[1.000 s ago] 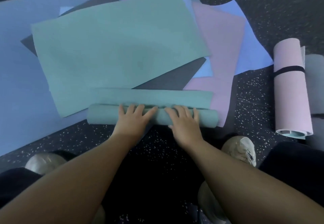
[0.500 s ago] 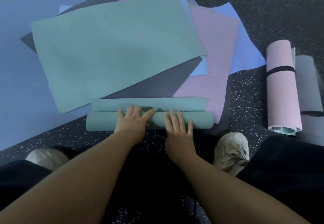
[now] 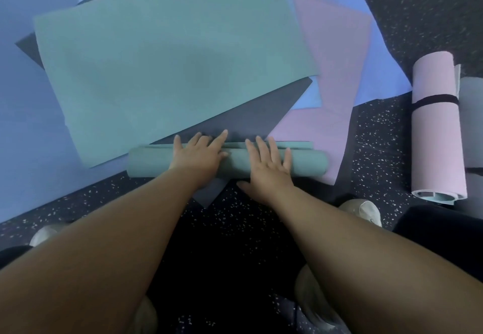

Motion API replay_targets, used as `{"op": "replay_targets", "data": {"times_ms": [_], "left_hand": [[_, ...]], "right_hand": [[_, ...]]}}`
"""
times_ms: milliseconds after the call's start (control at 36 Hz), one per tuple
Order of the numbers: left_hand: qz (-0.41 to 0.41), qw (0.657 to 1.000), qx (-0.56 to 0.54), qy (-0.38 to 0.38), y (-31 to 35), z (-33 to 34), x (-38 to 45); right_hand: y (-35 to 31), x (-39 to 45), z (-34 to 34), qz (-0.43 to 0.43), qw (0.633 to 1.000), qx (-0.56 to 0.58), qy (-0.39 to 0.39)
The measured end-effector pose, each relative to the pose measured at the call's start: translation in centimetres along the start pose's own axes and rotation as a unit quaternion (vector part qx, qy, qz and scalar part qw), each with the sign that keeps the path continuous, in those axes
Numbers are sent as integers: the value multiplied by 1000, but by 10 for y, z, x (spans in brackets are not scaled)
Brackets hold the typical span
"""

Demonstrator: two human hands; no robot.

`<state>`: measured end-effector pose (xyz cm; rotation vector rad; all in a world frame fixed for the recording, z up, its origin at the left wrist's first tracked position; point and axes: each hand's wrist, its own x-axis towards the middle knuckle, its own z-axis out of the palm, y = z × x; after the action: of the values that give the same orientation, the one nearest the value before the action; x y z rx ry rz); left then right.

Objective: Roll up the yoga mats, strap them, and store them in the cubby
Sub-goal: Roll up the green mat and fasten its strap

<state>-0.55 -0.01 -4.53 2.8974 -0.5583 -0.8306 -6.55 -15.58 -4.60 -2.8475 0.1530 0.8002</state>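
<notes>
A rolled mat (image 3: 227, 164) lies crosswise at frame centre, on the near edge of a pile of flat mats (image 3: 172, 59) filling the upper left. The left hand (image 3: 200, 154) and right hand (image 3: 269, 169) rest side by side on it. At right, a strapped roll (image 3: 436, 129) lies on the floor (image 3: 379, 150), another roll (image 3: 471, 124) just beyond it.

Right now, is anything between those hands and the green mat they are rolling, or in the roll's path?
Nothing visible. The left hand and right hand press flat on the teal roll. Ahead of it only the short unrolled teal flap remains, lying on the dark mat.
</notes>
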Motion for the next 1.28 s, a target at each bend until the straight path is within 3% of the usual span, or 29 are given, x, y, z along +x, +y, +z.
{"op": "replay_targets", "data": {"times_ms": [167,389,694,833,1083,1278], "left_hand": [[12,999,-2,35,-9,1,3],[32,995,93,2,-51,-7,-11],[40,988,143,50,-44,3,-20],[66,991,96,69,-47,8,-24],[89,986,78,114,-43,21,-32],[149,967,11,206,-37,29,-33]], "right_hand": [[4,6,-2,-5,1000,-2,9],[1,2,2,7,1000,-15,24],[-25,-4,2,87,996,-35,6],[-33,-3,5,23,997,-54,41],[-57,12,-5,-133,984,-120,12],[-36,5,3,-150,972,-144,106]]}}
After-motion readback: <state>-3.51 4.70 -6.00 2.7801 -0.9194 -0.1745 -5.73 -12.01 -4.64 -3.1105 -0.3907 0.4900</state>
